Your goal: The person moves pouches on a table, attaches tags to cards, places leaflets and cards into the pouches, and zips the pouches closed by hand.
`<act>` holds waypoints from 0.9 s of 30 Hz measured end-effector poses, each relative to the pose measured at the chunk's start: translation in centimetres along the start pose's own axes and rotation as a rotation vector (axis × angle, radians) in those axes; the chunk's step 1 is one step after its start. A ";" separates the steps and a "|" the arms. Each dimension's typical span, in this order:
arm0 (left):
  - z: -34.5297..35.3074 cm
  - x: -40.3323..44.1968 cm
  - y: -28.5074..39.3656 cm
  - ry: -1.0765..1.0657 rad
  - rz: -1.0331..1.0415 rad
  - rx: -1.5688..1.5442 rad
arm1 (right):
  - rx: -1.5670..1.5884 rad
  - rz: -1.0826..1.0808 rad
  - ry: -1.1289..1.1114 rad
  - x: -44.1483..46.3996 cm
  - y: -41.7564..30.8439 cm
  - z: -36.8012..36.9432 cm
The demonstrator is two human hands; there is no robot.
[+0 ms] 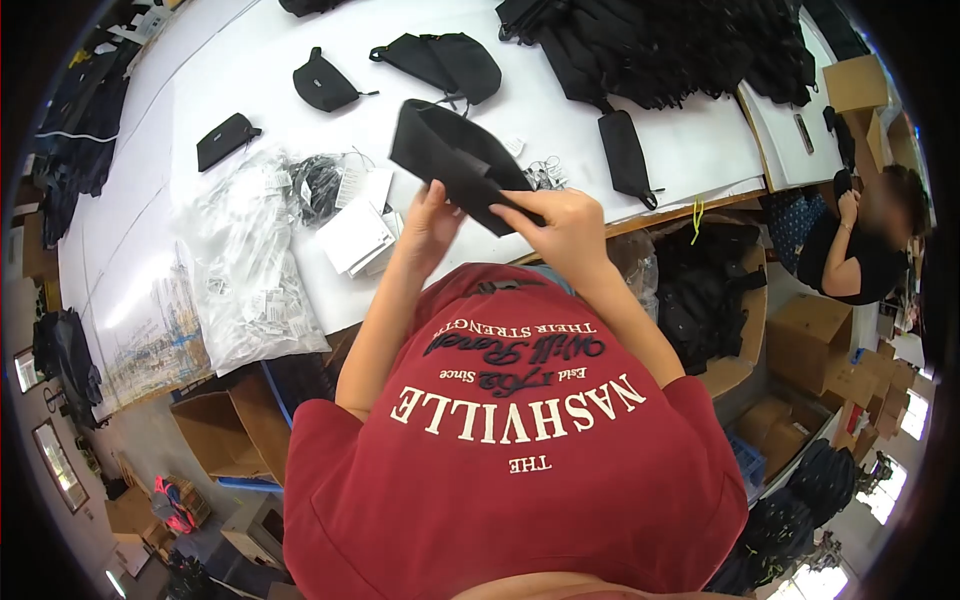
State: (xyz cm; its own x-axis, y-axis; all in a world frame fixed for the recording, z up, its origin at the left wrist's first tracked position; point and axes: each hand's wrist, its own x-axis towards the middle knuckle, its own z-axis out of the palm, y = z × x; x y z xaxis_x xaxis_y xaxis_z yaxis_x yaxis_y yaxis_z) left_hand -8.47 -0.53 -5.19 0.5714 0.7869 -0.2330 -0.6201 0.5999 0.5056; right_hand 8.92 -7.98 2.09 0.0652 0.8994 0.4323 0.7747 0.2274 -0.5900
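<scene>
Between both hands I hold a black fabric pouch above the near edge of the white table. My left hand grips its lower left edge, thumb up against the fabric. With thumb and fingers, my right hand pinches the lower right corner. The pouch is tilted and looks folded or gaping along its upper side. Just beyond it lies a larger black bag. A small black pouch with a zip pull and another small black pouch rest farther left. White cards sit beside my left hand.
A clear plastic bag of tags covers the table's near left. Black cords lie beside it. Black bags are heaped at the back right, near a slim black pouch. Another person sits at right, near cardboard boxes.
</scene>
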 end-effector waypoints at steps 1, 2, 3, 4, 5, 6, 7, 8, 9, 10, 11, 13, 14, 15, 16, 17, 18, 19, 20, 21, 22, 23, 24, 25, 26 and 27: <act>0.6 -0.4 -0.4 0.046 0.031 0.003 | 0.031 -0.024 0.009 0.1 -0.7 0.5; 1.2 -0.6 -0.8 0.092 0.061 0.007 | 0.063 -0.048 0.018 0.2 -1.2 0.9; 2.2 -1.0 -0.1 0.179 0.114 0.059 | 0.069 -0.083 0.037 0.2 -1.4 1.4; 2.4 -1.2 0.0 0.200 0.142 0.057 | 0.069 -0.072 0.068 0.3 -1.7 1.6; 2.5 -1.2 0.0 0.219 0.169 0.055 | 0.068 -0.063 0.100 0.4 -2.0 1.6; 2.6 -1.2 0.0 0.236 0.197 0.052 | 0.064 -0.053 0.133 0.5 -2.2 1.5; 2.8 -1.3 0.1 0.232 0.193 0.027 | 0.048 -0.036 0.124 0.3 -2.3 1.5; 2.7 -1.5 0.2 0.211 0.179 0.019 | 0.032 -0.020 0.115 0.1 -2.3 1.4; 2.6 -1.6 0.4 0.189 0.165 0.011 | 0.016 -0.003 0.107 -0.1 -2.4 1.3; 2.5 -1.7 0.5 0.166 0.151 0.003 | 0.043 0.001 0.093 -0.2 -2.3 1.2; 2.6 -1.9 0.7 0.168 0.159 0.036 | 0.070 0.006 0.078 -0.4 -2.2 1.1; 2.9 -2.2 0.9 0.170 0.175 0.101 | 0.142 0.079 0.043 -1.0 -1.6 1.1; 3.2 -2.3 1.0 0.175 0.172 0.151 | 0.187 0.146 0.020 -1.5 -1.0 1.4; 3.6 -2.4 1.2 0.182 0.167 0.200 | 0.232 0.214 -0.004 -1.8 -0.7 1.5; 3.8 -2.5 1.3 0.189 0.163 0.249 | 0.255 0.181 0.033 -2.0 -0.6 1.7; 3.9 -2.5 1.3 0.207 0.167 0.272 | 0.277 0.146 0.071 -1.8 -0.6 1.8; 3.9 -2.5 1.4 0.198 0.179 0.310 | 0.300 0.111 0.110 -1.5 -0.7 2.0; 4.0 -2.5 1.5 0.188 0.190 0.349 | 0.359 0.127 0.146 -0.9 -0.8 1.9; 4.1 -2.6 1.7 0.177 0.199 0.389 | 0.417 0.144 0.184 0.1 -0.9 1.8; 4.1 -2.7 1.9 0.142 0.151 0.428 | 0.475 0.163 0.221 1.1 -1.1 1.6; 4.1 -2.8 2.1 0.106 0.100 0.468 | 0.533 0.166 0.214 2.1 -1.3 1.3; 4.2 -2.9 2.3 0.071 0.049 0.507 | 0.591 0.170 0.206 3.1 -1.6 1.0; 4.7 -3.1 2.3 0.071 0.050 0.526 | 0.649 0.172 0.199 3.9 -1.6 0.8; 5.4 -3.3 2.2 0.072 0.055 0.543 | 0.598 0.128 0.182 4.5 -1.4 0.7; 5.9 -3.4 2.2 0.073 0.060 0.561 | 0.547 0.084 0.164 5.0 -1.1 0.4; 6.1 -3.5 2.3 0.065 0.051 0.560 | 0.496 0.038 0.145 5.4 -0.9 0.2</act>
State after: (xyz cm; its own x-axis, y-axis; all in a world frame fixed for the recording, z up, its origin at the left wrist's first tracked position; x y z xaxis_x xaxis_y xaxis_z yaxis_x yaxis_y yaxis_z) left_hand -8.64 -2.73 1.85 0.5032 0.8306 -0.2384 -0.2561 0.4068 0.8769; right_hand 8.43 -3.29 4.81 0.2009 0.8575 0.4736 0.3810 0.3770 -0.8442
